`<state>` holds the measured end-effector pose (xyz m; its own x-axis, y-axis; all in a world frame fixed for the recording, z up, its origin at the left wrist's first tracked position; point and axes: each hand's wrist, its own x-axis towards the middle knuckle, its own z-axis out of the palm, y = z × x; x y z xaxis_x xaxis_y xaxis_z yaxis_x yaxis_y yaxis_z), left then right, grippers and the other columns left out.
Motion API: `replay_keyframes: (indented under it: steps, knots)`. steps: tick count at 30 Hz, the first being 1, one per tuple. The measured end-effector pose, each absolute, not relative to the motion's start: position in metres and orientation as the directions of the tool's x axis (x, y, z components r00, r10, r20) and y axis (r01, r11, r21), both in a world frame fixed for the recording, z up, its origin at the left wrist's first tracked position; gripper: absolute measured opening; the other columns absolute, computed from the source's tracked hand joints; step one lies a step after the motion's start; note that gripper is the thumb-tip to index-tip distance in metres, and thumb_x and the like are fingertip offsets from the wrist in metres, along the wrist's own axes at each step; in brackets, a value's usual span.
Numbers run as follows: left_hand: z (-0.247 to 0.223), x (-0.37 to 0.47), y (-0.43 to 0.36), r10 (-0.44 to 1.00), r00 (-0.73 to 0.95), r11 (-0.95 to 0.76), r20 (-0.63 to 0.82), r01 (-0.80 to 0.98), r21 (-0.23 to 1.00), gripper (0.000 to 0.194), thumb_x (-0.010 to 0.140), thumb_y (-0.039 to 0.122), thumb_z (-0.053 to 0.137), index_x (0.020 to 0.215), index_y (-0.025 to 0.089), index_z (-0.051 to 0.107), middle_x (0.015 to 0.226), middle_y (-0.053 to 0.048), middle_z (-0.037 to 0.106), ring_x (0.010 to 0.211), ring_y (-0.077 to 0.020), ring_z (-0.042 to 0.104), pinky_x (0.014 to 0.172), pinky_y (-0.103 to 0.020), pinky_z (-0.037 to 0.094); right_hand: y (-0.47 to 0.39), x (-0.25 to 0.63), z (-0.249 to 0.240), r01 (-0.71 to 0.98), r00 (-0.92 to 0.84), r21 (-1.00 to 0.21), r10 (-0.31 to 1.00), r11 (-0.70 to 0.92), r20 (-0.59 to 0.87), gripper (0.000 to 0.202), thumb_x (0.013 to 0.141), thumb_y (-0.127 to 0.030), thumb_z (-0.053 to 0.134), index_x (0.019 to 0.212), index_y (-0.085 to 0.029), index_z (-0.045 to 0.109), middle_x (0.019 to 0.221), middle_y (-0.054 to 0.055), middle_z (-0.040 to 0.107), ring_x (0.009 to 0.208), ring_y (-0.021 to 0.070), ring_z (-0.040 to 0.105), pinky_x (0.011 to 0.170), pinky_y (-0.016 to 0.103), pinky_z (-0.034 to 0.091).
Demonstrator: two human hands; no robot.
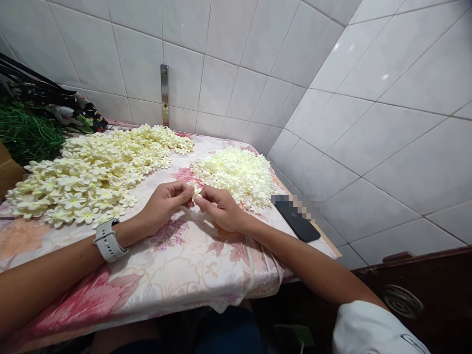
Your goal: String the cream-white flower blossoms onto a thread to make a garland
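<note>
Between my two hands, over the middle of the table, is one small white flower (196, 191) with a pale yellow centre. My left hand (170, 200) pinches it from the left with thumb and forefinger. From the right, the thumb and fingers of my right hand (222, 206) close on the same flower. A wide heap of cream-yellow flowers (99, 169) spreads to the left of my hands. Just beyond my right hand lies a smaller, whiter pile of flowers (239, 174). A pale watch (109, 240) is strapped round my left wrist.
A floral cloth (177, 270) covers the table. Near its right edge lies a black phone (297, 221). Green stringy material (27, 130) and a dark floral bag (70, 110) sit at the back left. Tiled walls (236, 88) stand behind and to the right.
</note>
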<state>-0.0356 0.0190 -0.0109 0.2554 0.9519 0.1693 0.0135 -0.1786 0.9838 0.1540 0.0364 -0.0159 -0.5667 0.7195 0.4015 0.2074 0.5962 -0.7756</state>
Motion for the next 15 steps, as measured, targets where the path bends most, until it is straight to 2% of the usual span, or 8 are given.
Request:
replay_keyframes:
  steps: [2, 4, 6, 11, 13, 15]
  knots:
    - [-0.0095, -0.0346, 0.0184, 0.946, 0.264, -0.208, 0.185, 0.062, 0.976, 0.045, 0.085, 0.058, 0.065, 0.070, 0.016, 0.057, 0.065, 0.001, 0.054, 0.059, -0.0109, 0.048, 0.055, -0.022, 0.039, 0.0376, 0.1528, -0.0185, 0.148, -0.564, -0.833, 0.737, 0.534, 0.372, 0.032, 0.095, -0.048, 0.057, 0.081, -0.020, 0.051, 0.068, -0.004, 0.046, 0.062, 0.0109, 0.041, 0.060, 0.026, 0.034]
    - [-0.0084, -0.0339, 0.0176, 0.936, 0.278, -0.261, 0.215, 0.143, 0.955, 0.047, 0.089, 0.058, 0.059, 0.068, 0.017, 0.054, 0.060, 0.002, 0.049, 0.055, -0.0097, 0.043, 0.051, -0.021, 0.035, 0.0388, 0.1523, -0.0202, 0.078, -0.561, -0.877, 0.748, 0.474, 0.355, 0.029, 0.092, -0.048, 0.062, 0.098, -0.021, 0.053, 0.076, -0.003, 0.050, 0.067, 0.0118, 0.046, 0.061, 0.025, 0.038]
    - [-0.0090, -0.0337, 0.0173, 0.927, 0.296, -0.300, 0.232, 0.211, 0.930, 0.050, 0.091, 0.058, 0.055, 0.065, 0.017, 0.052, 0.057, 0.003, 0.046, 0.051, -0.0091, 0.039, 0.048, -0.021, 0.031, 0.0395, 0.1530, -0.0201, 0.061, -0.554, -0.869, 0.741, 0.490, 0.379, 0.034, 0.090, -0.046, 0.066, 0.111, -0.022, 0.052, 0.083, -0.001, 0.054, 0.070, 0.0124, 0.050, 0.064, 0.026, 0.042]
    - [-0.0151, -0.0356, 0.0193, 0.910, 0.358, -0.288, 0.207, 0.189, 0.939, 0.057, 0.089, 0.066, 0.054, 0.062, 0.016, 0.054, 0.053, 0.002, 0.046, 0.049, -0.0089, 0.038, 0.047, -0.022, 0.029, 0.0394, 0.1558, -0.0152, 0.162, -0.570, -0.667, 0.621, 0.727, 0.538, 0.029, 0.086, -0.040, 0.072, 0.105, -0.020, 0.062, 0.091, 0.004, 0.064, 0.077, 0.0149, 0.055, 0.072, 0.030, 0.046]
    - [-0.0164, -0.0367, 0.0198, 0.907, 0.373, -0.266, 0.197, 0.143, 0.953, 0.057, 0.087, 0.067, 0.056, 0.065, 0.015, 0.057, 0.056, 0.001, 0.050, 0.051, -0.0092, 0.040, 0.048, -0.022, 0.030, 0.0404, 0.1557, -0.0156, 0.167, -0.560, -0.682, 0.638, 0.712, 0.529, 0.026, 0.087, -0.041, 0.072, 0.101, -0.020, 0.064, 0.089, 0.003, 0.066, 0.075, 0.0145, 0.056, 0.072, 0.030, 0.047]
    - [-0.0167, -0.0377, 0.0197, 0.913, 0.360, -0.246, 0.192, 0.111, 0.963, 0.054, 0.087, 0.066, 0.059, 0.069, 0.014, 0.060, 0.061, 0.000, 0.055, 0.054, -0.0094, 0.044, 0.051, -0.021, 0.033, 0.0426, 0.1551, -0.0180, 0.131, -0.546, -0.768, 0.692, 0.627, 0.472, 0.028, 0.086, -0.043, 0.072, 0.099, -0.020, 0.065, 0.088, 0.002, 0.067, 0.073, 0.0134, 0.058, 0.071, 0.029, 0.048]
